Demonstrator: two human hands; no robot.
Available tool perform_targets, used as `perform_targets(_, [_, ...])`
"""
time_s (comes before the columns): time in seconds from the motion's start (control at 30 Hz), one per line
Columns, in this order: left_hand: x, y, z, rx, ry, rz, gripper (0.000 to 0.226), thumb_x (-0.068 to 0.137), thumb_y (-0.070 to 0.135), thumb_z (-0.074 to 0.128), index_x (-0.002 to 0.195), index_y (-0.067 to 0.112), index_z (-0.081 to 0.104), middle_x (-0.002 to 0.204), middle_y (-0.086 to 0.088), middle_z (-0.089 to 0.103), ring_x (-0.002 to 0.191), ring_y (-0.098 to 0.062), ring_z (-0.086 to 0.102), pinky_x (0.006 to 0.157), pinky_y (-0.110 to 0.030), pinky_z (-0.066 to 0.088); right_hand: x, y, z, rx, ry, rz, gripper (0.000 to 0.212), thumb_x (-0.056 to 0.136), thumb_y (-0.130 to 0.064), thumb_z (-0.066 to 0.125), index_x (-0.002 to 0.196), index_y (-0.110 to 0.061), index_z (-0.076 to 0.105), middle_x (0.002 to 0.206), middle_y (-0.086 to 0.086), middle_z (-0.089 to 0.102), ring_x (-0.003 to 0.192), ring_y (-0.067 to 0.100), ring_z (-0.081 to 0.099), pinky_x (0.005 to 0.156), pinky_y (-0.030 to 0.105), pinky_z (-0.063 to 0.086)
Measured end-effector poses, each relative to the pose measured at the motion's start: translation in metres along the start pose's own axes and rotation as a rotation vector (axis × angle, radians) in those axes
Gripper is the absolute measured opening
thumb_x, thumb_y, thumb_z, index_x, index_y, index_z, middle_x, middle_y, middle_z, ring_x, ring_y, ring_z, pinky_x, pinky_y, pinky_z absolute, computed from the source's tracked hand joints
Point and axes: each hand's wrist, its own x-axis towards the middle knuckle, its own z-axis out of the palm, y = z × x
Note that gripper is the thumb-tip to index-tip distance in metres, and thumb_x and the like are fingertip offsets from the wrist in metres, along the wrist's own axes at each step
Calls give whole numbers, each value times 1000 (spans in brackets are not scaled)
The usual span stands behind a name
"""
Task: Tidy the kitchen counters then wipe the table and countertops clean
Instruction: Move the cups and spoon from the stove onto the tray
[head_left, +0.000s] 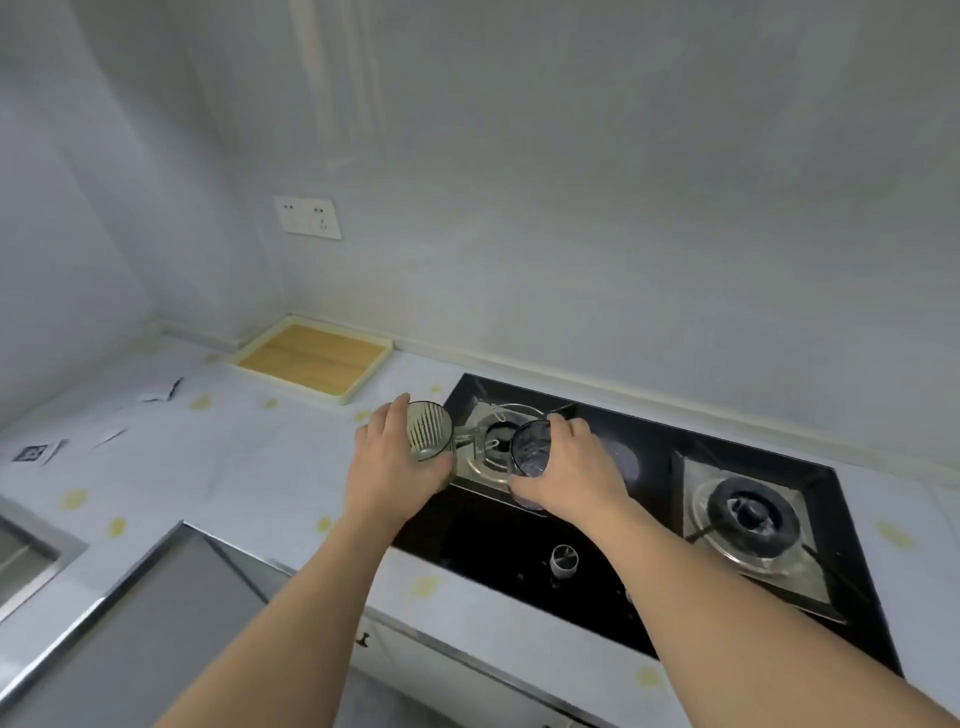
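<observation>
Tidying is underway, wiping not begun, and no cloth shows; the left hand (387, 467) curls round a ribbed green glass (428, 434) and the right hand (563, 470) grips a dark glass (530, 449), both lifted over the left burner (496, 441); the wooden tray (314, 358) sits at eleven o'clock on the surface (234, 467), probably their destination; paper scraps (161, 392) remain at nine o'clock.

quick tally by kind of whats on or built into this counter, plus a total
Glass cups: 2, a greenish ribbed glass held by the left hand and a dark glass held by the right hand
Stove burners: 2, left and right
Stove knobs: 1
Trays: 1
Total: 6
</observation>
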Motion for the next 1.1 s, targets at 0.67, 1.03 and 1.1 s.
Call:
perform_targets(0.67, [254,-237,-128,138,73,-228,82,80,42,73,149,21,33,149,-1,39,135,-26,36,104,-41,37,258,-247,146,100,-116,-164,94,70,-60,69,141,-14,28,128,6,40,118,25,43,92,35,47])
perform_targets(1.03, [467,-369,-105,82,-64,-136,86,80,36,73,151,16,28,153,-4,34,136,-29,33,109,-37,31,414,-329,244,37,-135,155,90,65,-57,71,138,-19,32,126,4,39,117,24,46,91,36,50])
perform_targets(1.1, [496,-384,-87,77,-98,-96,88,80,37,72,152,17,25,153,-3,31,136,-29,32,108,-38,32,439,-335,258,21,-139,180,95,66,-56,73,142,-19,29,129,5,39,119,25,46,92,37,50])
